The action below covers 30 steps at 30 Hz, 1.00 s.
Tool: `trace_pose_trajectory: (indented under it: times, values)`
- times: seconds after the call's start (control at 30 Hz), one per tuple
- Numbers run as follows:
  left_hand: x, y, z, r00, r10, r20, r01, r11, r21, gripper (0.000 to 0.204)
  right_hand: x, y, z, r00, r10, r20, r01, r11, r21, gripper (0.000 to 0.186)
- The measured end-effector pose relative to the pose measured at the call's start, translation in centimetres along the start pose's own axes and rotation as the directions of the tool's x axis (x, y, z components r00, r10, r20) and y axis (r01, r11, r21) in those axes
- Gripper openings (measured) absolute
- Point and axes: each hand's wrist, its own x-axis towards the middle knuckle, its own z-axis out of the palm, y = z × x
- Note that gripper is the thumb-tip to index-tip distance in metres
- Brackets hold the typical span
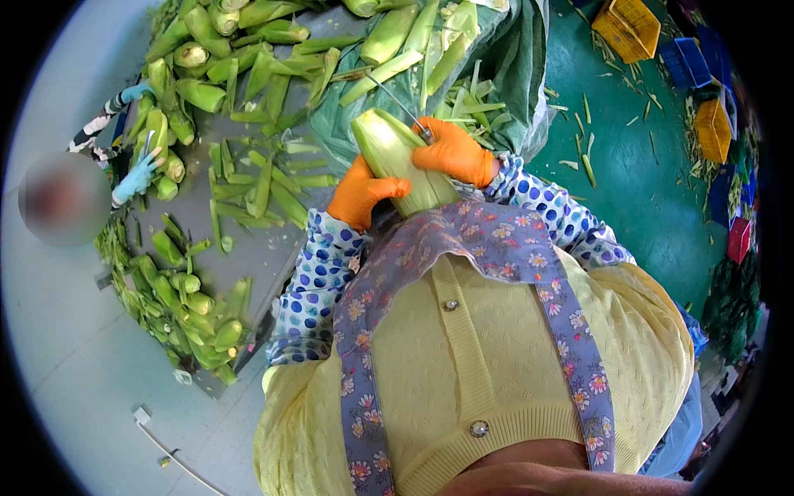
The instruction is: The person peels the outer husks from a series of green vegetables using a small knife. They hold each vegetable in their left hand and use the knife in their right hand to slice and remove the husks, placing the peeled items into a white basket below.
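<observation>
My left hand (364,197), in an orange glove, is closed around the lower left side of a large ear of corn (387,149) in its pale green husk. The ear is tilted in front of my chest, its lower end by the flowered apron (488,236). My right hand (456,155), also in an orange glove, is closed on a knife (405,105) with a thin blade that points up and to the left. Its thumb presses against the husk. The knife's handle is mostly hidden in the fingers.
A grey table (273,157) at left bears heaped ears of corn (203,95) and loose husk leaves (260,190). A green sack (517,74) lies ahead under more husks. Across the table a person's gloved hand (139,176) works at the corn. Yellow crates (626,31) stand at far right.
</observation>
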Motion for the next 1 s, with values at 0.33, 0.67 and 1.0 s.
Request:
trace_pose_trajectory:
  times: [0.33,0.67,1.0]
  values:
    - [-0.6,0.8,-0.3,0.996,-0.012,0.086,0.015,0.999,-0.034,0.064,1.0,1.5,-1.1,0.997,-0.072,0.023,0.062,0.956,0.286,0.028]
    - [-0.1,1.9,-1.0,0.973,0.136,0.185,-0.172,0.966,0.192,0.033,1.1,0.3,-2.7,0.928,0.043,0.371,-0.261,0.785,0.562,0.069]
    - [2.2,0.9,-3.6,0.935,0.334,0.118,-0.329,0.695,0.64,0.023,0.4,-2.1,-2.0,0.915,-0.117,0.386,0.058,0.985,0.159,0.043]
